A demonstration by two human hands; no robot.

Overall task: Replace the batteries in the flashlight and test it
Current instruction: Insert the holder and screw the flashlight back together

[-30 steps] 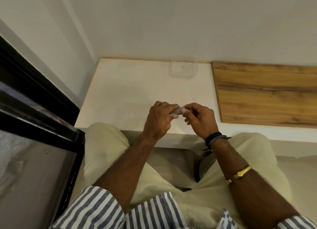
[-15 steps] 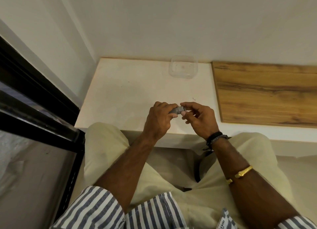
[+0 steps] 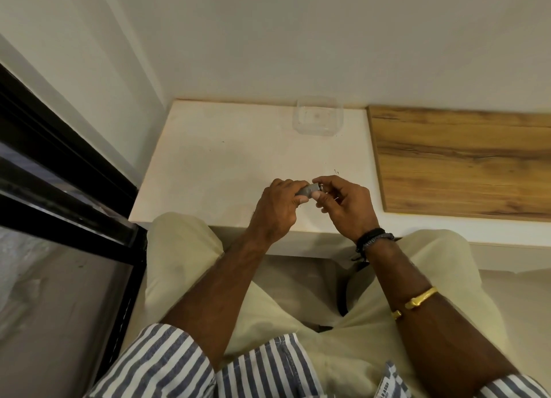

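A small grey flashlight (image 3: 308, 190) lies sideways between my two hands, just above the near edge of the white tabletop (image 3: 226, 162). My left hand (image 3: 278, 210) is curled round its left part and hides most of the body. The thumb and fingertips of my right hand (image 3: 343, 205) pinch its right end. No batteries are visible.
A clear plastic container (image 3: 319, 119) stands at the back of the tabletop against the wall. A wooden board (image 3: 465, 162) covers the surface to the right. A black-framed glass panel (image 3: 59, 189) runs along the left. My knees sit under the table's front edge.
My right hand's fingers have shifted around the flashlight's right end, as in a small twist. The left hand holds steady and the flashlight stays in the same place.
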